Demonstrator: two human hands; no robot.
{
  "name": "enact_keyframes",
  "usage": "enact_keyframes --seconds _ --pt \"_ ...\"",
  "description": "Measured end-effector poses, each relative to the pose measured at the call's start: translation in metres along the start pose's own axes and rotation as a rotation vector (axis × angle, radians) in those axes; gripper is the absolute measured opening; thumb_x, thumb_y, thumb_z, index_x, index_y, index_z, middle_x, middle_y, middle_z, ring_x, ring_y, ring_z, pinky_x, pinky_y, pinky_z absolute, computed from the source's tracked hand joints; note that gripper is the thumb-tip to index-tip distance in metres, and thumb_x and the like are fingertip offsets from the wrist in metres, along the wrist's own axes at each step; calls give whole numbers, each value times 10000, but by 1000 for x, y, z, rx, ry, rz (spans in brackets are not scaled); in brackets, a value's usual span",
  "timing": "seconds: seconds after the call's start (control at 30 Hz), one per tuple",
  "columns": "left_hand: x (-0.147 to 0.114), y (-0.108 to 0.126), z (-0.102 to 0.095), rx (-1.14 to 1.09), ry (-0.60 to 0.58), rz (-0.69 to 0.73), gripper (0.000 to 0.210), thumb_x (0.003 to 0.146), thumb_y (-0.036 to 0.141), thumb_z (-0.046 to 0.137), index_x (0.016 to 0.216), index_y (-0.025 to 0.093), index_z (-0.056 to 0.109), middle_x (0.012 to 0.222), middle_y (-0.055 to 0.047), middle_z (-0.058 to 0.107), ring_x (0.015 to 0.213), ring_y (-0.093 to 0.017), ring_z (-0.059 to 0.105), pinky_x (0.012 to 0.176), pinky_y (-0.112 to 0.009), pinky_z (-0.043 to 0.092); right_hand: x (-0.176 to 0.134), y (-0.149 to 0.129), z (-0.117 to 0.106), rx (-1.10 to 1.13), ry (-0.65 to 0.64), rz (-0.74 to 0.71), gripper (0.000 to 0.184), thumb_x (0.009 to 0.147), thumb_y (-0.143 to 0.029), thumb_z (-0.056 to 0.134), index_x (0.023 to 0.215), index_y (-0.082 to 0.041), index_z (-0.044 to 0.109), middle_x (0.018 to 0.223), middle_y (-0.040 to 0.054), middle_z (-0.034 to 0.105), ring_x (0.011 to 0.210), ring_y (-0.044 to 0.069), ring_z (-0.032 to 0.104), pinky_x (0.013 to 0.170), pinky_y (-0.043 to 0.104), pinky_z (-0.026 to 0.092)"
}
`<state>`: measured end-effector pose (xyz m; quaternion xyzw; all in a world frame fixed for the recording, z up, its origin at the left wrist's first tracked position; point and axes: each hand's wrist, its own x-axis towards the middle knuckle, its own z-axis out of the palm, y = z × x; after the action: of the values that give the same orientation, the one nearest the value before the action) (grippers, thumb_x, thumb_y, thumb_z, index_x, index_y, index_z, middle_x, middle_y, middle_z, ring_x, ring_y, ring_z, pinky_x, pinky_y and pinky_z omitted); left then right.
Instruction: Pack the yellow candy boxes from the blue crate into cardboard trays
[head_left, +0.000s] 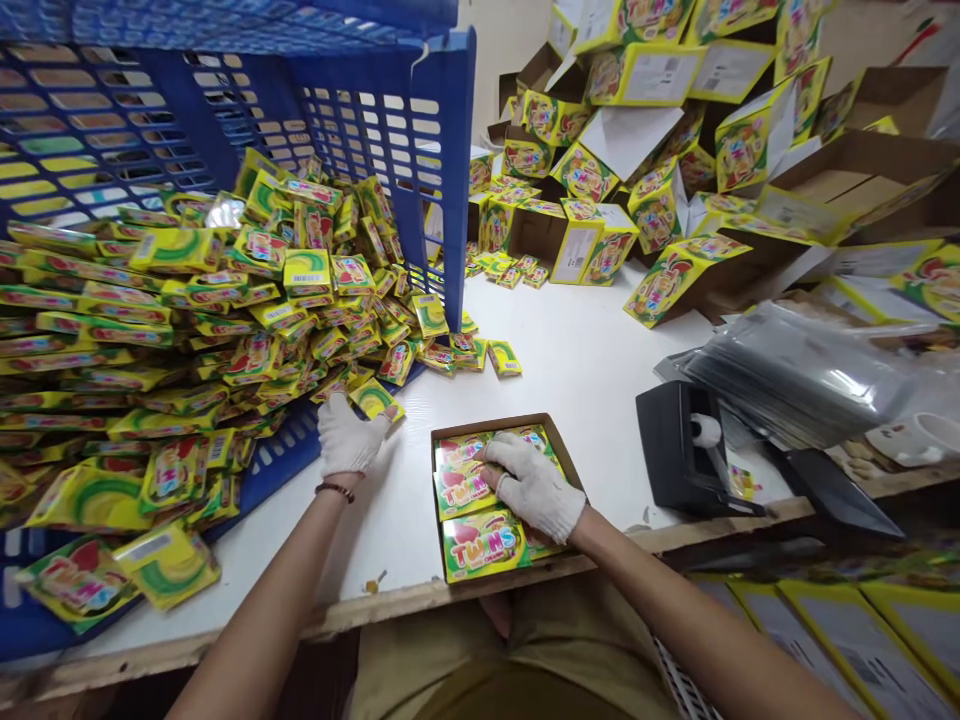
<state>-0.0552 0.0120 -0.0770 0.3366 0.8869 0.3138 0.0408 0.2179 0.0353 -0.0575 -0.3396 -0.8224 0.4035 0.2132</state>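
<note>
My left hand (351,437), in a white glove with bare fingertips, reaches to the edge of a heap of small yellow-green candy packs (255,355). Its thumb and fingers are apart, the thumb touching the corner of one pack (377,398); no firm grip shows. My right hand (534,485), gloved alike, lies over packs marked "TWINS" (486,545) inside an open cardboard display box (561,445). Its fingers rest on top of the packs, spread a little, and hide part of them. The box sits at the table's front edge, before my body.
A blue plastic crate (450,190) lies on its side at left, packs spilling out. Open printed boxes (600,235) pile up at back right. A black tape dispenser (675,450), clear plastic sleeves (802,370) and a white cup (919,440) stand on the right.
</note>
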Motion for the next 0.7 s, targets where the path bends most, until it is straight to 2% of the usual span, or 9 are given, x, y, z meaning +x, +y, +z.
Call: enact_keyframes --seconds 0.07,0.13,0.23,0.33,0.43,0.5,0.57,0.63,0.7 --pt "4 9 8 4 -7 -7 941 586 440 804 1370 122 391 1346 -251 458 1276 -439 452 1024 -542 416 1 2 3 -5 -30 -28 151 868 -182 560 980 -166 661 968 64 593 923 189 565 872 331 445" --pt "6 19 14 -57 -19 -23 923 585 331 797 1380 138 370 1371 -258 434 1269 -438 463 1011 -540 416 1 3 3 -22 -45 -27 146 869 -189 573 984 -167 660 968 65 595 926 191 569 874 333 452" --pt "9 27 18 -187 -69 -71 778 628 209 730 1333 163 405 1243 -216 554 1149 -385 570 949 -510 455 -1 0 -1 -66 -53 -3 167 857 -228 597 1002 -164 652 979 76 604 931 209 573 862 357 459" --pt "6 27 13 -361 -137 -58 639 671 193 672 1265 180 437 1066 -130 646 1027 -299 633 894 -441 497 -2 -6 -7 -45 69 9 216 840 -263 597 1027 -163 637 1008 87 613 961 224 575 879 373 454" --pt "-12 30 -1 -557 -227 28 489 713 270 646 1161 200 465 1051 -74 656 947 -208 649 822 -337 531 6 -13 -13 159 193 93 235 881 -355 530 1004 -174 617 911 60 629 853 193 588 782 331 469" --pt "-32 37 -12 -768 -377 117 396 691 339 693 1014 206 507 984 -46 661 886 -185 645 778 -304 533 17 -17 -16 406 167 218 321 893 -466 507 1034 -187 580 833 34 624 704 158 576 632 288 454" --pt "-53 48 -22 -1018 -622 206 361 669 373 749 897 205 525 932 -36 658 876 -186 635 772 -301 525 28 -20 -18 705 59 344 428 855 -574 539 1074 -206 531 808 20 621 590 130 546 504 246 402" --pt "-69 59 -28 -1178 -839 279 304 700 365 753 838 199 538 960 -43 654 905 -188 625 781 -299 514 35 -22 -19 968 -96 385 504 766 -588 659 1078 -219 518 857 23 631 593 119 562 474 221 406" --pt "-78 69 -31 -1161 -902 330 232 745 346 718 830 197 562 1074 -54 643 965 -193 616 808 -300 506 37 -23 -21 1095 -210 336 551 665 -505 786 1066 -217 543 918 29 637 667 124 598 516 218 460"
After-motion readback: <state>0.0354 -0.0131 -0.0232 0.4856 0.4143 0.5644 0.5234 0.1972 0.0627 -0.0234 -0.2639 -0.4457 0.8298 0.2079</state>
